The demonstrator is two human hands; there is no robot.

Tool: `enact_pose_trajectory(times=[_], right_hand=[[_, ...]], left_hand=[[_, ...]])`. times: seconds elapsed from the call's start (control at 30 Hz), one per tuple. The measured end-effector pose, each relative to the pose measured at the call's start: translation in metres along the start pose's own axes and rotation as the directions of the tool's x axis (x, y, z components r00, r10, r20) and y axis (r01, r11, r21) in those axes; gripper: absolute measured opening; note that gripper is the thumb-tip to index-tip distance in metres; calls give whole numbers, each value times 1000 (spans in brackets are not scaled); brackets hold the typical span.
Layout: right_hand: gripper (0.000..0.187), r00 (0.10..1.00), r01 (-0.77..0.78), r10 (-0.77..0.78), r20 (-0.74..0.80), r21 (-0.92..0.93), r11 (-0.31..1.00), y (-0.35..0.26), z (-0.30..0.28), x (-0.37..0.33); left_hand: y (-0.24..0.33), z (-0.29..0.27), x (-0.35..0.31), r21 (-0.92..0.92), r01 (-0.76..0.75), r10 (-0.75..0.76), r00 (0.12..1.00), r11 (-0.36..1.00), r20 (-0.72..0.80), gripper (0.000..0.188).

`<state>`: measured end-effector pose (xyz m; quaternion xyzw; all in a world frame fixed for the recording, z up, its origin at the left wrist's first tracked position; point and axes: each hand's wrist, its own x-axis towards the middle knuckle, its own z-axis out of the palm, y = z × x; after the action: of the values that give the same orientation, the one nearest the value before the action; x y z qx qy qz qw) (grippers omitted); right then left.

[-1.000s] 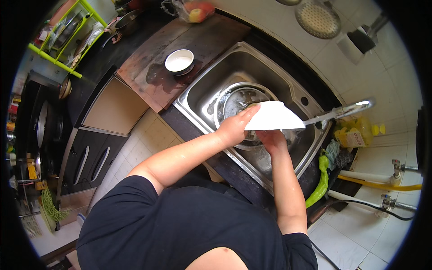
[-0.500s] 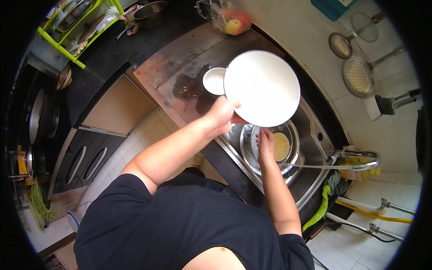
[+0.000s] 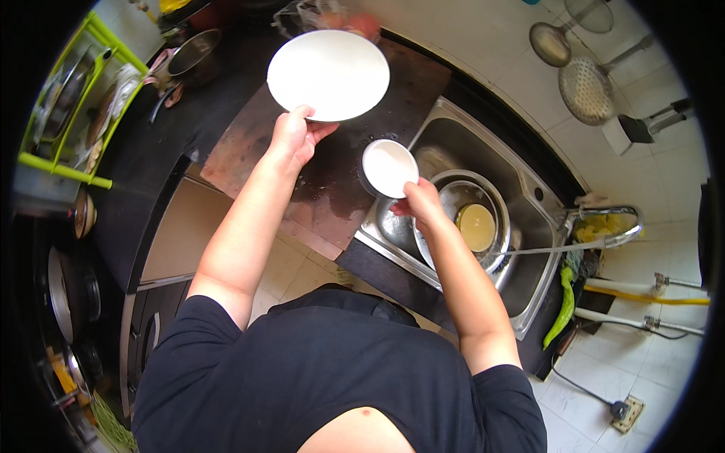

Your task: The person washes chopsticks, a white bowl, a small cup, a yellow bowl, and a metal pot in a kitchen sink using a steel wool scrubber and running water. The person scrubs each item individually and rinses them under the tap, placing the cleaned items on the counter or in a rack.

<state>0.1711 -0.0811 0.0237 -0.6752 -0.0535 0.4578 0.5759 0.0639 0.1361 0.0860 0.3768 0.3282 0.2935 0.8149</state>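
Note:
My left hand [image 3: 296, 140] grips the near rim of a large white plate [image 3: 328, 75], lifted over the far part of the brown board. My right hand [image 3: 421, 204] pinches the edge of a small white bowl [image 3: 390, 167] between the board and the sink. A round metal basin [image 3: 501, 215] stands in the steel sink [image 3: 526, 147]. Inside the basin sits a round pale-yellow item [image 3: 476, 228]; whether it is a bowl or a lid I cannot tell.
A curved faucet [image 3: 634, 226] reaches over the sink. Wet patches mark the brown board [image 3: 245, 151]. Beyond the plate lies a clear bag of fruit [image 3: 362, 26]. A long green pepper [image 3: 561, 309] rests right of the sink. Ladles and a skimmer [image 3: 586, 94] hang on the wall.
The plate has moved left and farther away in my left hand. My right hand has left the basin and taken hold of the small bowl that stood on the board.

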Motion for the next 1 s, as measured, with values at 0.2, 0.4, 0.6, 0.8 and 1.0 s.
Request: enact_pose_trajectory(times=[0.2, 0.4, 0.6, 0.8, 1.0], right_hand=[[37, 941, -10, 102, -324, 274, 962, 72, -161, -76], [46, 817, -13, 282, -502, 473, 881, 118, -271, -117], [45, 751, 74, 335, -568, 577, 813, 112, -281, -101], [39, 804, 114, 344, -484, 694, 711, 127, -299, -92], [51, 875, 155, 189, -446, 627, 763, 105, -294, -77]], left_hand=[[-46, 9, 28, -145, 185, -182, 983, 972, 34, 39], [-87, 24, 52, -244, 235, -222, 972, 941, 79, 40], [-108, 26, 61, -182, 188, -177, 981, 965, 73, 42], [-121, 65, -3, -142, 328, -336, 941, 934, -31, 36], [-198, 120, -96, 426, 467, -624, 672, 775, 399, 35]])
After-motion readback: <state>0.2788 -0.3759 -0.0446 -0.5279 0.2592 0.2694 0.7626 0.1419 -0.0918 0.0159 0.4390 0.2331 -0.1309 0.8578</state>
